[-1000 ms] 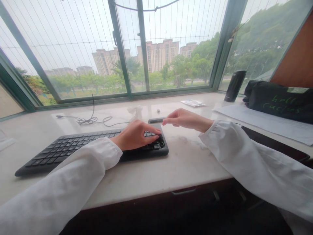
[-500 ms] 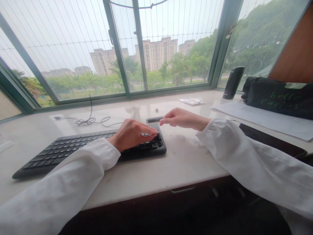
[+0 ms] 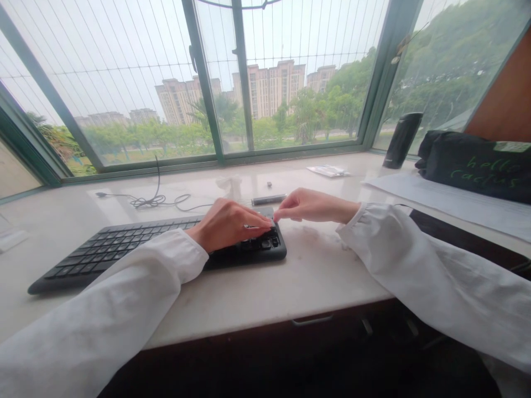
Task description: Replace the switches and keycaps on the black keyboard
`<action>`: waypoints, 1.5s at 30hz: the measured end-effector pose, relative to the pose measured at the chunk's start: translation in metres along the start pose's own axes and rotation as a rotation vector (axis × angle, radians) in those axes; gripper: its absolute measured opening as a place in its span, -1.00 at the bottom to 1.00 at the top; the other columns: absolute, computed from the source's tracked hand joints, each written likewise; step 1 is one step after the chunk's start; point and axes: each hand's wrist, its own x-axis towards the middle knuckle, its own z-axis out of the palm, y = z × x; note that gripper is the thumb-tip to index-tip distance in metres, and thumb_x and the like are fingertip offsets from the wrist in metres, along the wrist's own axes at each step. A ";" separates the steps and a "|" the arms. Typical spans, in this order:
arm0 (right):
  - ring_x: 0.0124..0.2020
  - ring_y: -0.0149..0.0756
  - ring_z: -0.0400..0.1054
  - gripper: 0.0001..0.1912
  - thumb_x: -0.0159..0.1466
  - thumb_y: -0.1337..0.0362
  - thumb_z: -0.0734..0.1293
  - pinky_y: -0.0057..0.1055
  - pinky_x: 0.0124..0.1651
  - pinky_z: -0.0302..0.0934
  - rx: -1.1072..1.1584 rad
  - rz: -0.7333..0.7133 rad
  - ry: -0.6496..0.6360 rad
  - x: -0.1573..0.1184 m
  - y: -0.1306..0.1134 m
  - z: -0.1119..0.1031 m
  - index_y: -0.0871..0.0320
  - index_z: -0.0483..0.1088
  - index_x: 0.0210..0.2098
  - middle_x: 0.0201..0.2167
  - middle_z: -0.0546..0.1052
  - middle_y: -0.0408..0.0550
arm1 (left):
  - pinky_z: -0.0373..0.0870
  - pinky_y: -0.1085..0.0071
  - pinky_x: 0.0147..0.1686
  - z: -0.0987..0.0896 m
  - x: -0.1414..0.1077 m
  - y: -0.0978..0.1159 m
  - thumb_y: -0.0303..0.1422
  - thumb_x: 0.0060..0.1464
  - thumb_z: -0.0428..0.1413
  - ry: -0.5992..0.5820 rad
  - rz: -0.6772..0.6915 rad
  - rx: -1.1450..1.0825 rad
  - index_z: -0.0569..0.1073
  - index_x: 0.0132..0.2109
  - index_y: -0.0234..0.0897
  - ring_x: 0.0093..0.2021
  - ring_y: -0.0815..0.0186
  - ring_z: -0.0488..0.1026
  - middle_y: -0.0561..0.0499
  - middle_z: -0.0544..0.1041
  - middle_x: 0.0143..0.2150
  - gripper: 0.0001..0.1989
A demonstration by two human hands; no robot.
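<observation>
A black keyboard (image 3: 120, 243) lies at a slant on the pale stone surface. Over its right part is my left hand (image 3: 232, 224), its fingers pressed together and pointing right, the tips at the keys near the right end. My right hand (image 3: 305, 205) comes in from the right in a pinch, its fingertips at the keyboard's upper right corner, close to my left fingertips. Anything between the fingertips of either hand is too small to make out. Keys under my left palm are hidden.
Behind the keyboard lie a coiled cable (image 3: 151, 200), a dark stick-like object (image 3: 269, 199), a tiny object (image 3: 269, 184) and a white packet (image 3: 328, 171). To the right are a black bottle (image 3: 402, 140), paper sheets (image 3: 448, 204), a black bag (image 3: 477, 166) and a dark flat object (image 3: 468, 240).
My right hand has come down to the keyboard's corner, and its fingertips are now nearer my left fingertips. The whole view has shifted slightly.
</observation>
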 end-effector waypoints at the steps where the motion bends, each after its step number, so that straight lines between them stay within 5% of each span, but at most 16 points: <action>1: -0.57 -0.46 0.08 -0.48 0.08 -0.15 0.33 -0.45 -0.48 -0.08 -0.004 -0.002 -0.010 0.000 0.000 0.000 0.18 0.59 -0.30 -0.62 0.27 -0.21 | 0.48 0.55 -0.24 0.000 0.000 0.000 -0.24 0.15 0.12 -0.001 -0.008 -0.006 0.62 -0.15 -0.06 -0.19 0.33 0.59 0.14 0.62 -0.16 -0.80; 36: -0.57 -0.48 0.02 -0.63 0.14 -0.01 0.36 -0.43 -0.51 -0.17 -0.081 -0.128 0.124 0.004 0.001 0.010 0.12 0.59 -0.25 -0.65 0.21 -0.24 | 0.48 0.53 -0.35 -0.013 -0.003 0.001 -0.29 0.17 0.08 -0.109 0.065 0.021 0.56 -0.03 -0.08 -0.35 0.40 0.58 0.10 0.60 -0.08 -0.74; 45: -0.59 -0.49 0.12 -0.44 0.04 -0.11 0.41 -0.47 -0.52 -0.10 -0.072 -0.159 0.000 0.000 -0.001 0.006 0.14 0.53 -0.11 -0.59 0.34 -0.22 | 0.47 0.53 -0.33 -0.009 -0.004 -0.001 -0.30 0.19 0.06 -0.088 0.078 0.000 0.55 -0.01 -0.06 -0.18 0.34 0.59 0.14 0.60 -0.09 -0.73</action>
